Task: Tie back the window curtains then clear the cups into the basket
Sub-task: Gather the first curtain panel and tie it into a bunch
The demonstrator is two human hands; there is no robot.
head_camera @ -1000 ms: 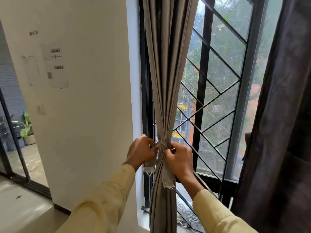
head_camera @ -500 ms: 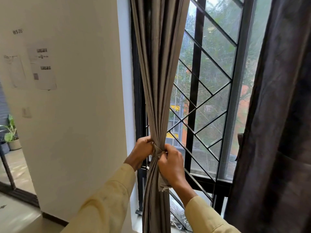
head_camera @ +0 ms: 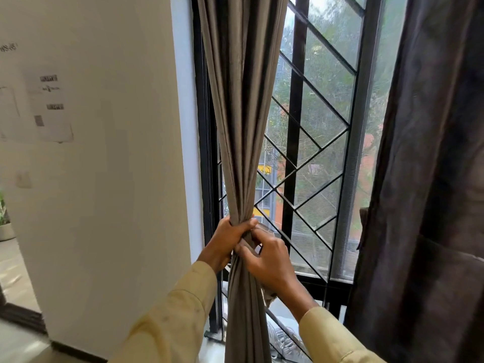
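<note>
**Q:** What takes up most of the scene?

**A:** A white wall [head_camera: 110, 179] fills the left side, with printed sheets [head_camera: 52, 111] stuck to it. A dark curtain [head_camera: 432, 179] hangs loose down the right edge. Between them is a window grille [head_camera: 314, 166] of black diagonal bars, with trees outside.

**Q:** Where is the curtain being tied?

**A:** A taupe curtain [head_camera: 243, 113] hangs in front of the window's left side. It is gathered into a narrow bunch that pinches to a waist low in the view.

**Q:** And the hands?

**A:** Both reach up from yellow sleeves [head_camera: 170, 318] and meet at that waist. The left hand [head_camera: 227, 242] has its fingers wrapped tightly round the bunch. The right hand [head_camera: 269, 260], touching the left, has curled fingers and thumb pinching a fabric tie [head_camera: 269, 297]. The tie's frayed end dangles below its palm.
</note>
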